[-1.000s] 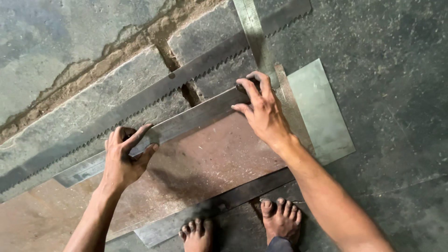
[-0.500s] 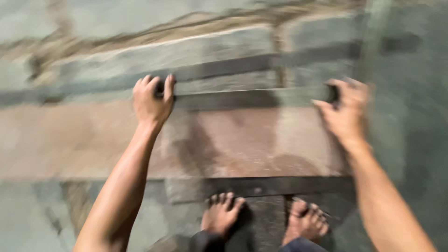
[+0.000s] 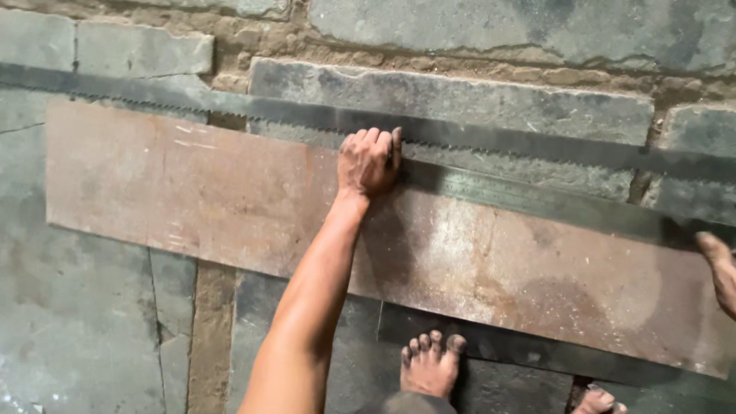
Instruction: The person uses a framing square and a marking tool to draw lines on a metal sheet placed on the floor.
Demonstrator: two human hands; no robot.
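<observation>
While my left hand (image 3: 369,162) is curled over the strip's (image 3: 537,201) far edge on the rusty plate (image 3: 230,199), right hand (image 3: 719,268) is mostly out of frame, can't tell its grip; I'd keep pressure even.

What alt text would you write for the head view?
A person's left hand grips the upper edge of a long rusty metal sheet on a stone floor, beside a toothed saw blade; the right hand touches its right end.

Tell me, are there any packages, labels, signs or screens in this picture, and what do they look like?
None in view. Only a rusty brown metal sheet on a stone floor, a long toothed saw blade along its far edge, and the left hand pressing there.
</observation>
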